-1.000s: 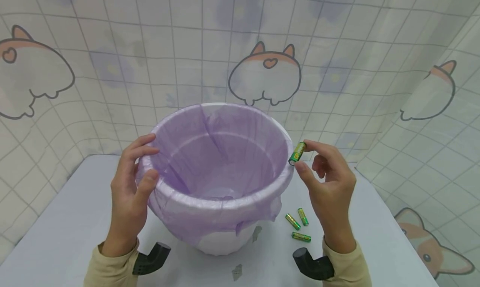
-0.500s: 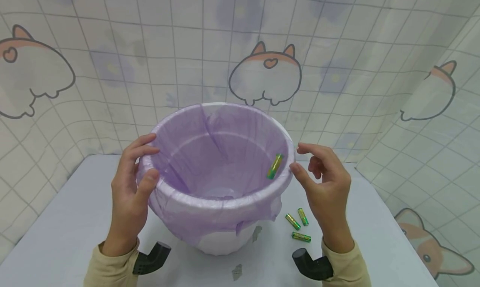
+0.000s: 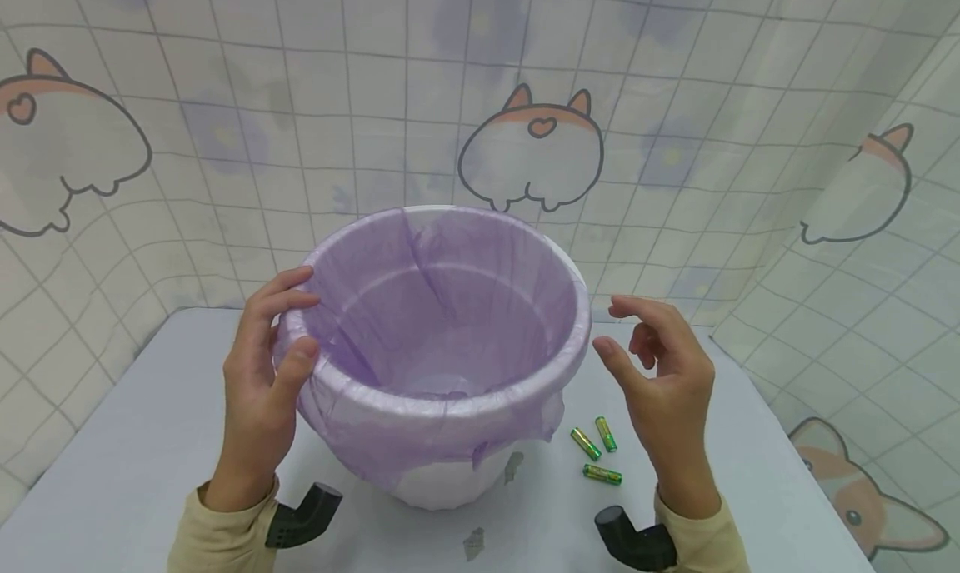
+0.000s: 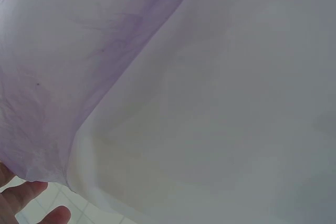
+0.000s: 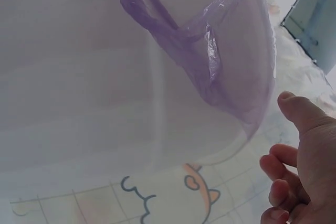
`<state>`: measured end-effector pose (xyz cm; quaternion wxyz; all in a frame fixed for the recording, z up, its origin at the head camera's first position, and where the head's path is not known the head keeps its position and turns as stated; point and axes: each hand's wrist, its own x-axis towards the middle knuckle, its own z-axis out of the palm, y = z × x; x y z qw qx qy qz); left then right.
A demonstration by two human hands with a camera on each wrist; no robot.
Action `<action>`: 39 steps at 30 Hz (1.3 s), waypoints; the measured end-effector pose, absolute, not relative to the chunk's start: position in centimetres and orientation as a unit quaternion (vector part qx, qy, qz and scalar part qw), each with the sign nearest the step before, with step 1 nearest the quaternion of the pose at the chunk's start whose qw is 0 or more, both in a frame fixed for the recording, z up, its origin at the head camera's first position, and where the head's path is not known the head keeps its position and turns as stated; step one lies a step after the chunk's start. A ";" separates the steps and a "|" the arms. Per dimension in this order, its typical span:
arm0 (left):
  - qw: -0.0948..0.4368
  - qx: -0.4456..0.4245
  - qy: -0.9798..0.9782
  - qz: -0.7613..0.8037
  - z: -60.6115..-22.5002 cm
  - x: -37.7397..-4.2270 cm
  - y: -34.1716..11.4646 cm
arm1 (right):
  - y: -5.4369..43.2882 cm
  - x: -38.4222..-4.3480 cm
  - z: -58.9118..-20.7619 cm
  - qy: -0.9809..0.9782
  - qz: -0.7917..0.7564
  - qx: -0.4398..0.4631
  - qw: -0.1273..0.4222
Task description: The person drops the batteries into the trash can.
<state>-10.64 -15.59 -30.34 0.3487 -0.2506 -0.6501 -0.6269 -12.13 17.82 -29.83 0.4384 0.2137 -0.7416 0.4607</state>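
Note:
A white trash bin (image 3: 442,485), lined with a thin purple bag (image 3: 420,435) folded over its rim, stands upright in the middle of the head view. My left hand (image 3: 258,381) grips the rim on the left, thumb on the near side and fingertips over the edge. Just off the bin's right side hovers my right hand (image 3: 667,381), holding nothing, thumb and index finger spread apart. Below it, three green-and-gold batteries lie on the table: one battery (image 3: 585,444), a second battery (image 3: 606,433) and a third battery (image 3: 602,474). No battery shows inside the bin from here.
The white table (image 3: 757,506) carries the bin and batteries. Grey patches (image 3: 474,544) mark its surface near the front. A tiled-pattern curtain (image 3: 375,98) with cartoon corgis closes off the back and sides. Each wrist wears a black camera mount (image 3: 303,516).
My right hand has let go of a battery, which fell into the bin and out of sight. That hand then drew back slightly right. My left hand stays on the rim.

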 end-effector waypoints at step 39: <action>0.352 -0.262 -0.635 -0.636 -30.4 -10.8 -15.5 | 21.7 -11.1 -32.9 -0.785 0.426 0.156 0.421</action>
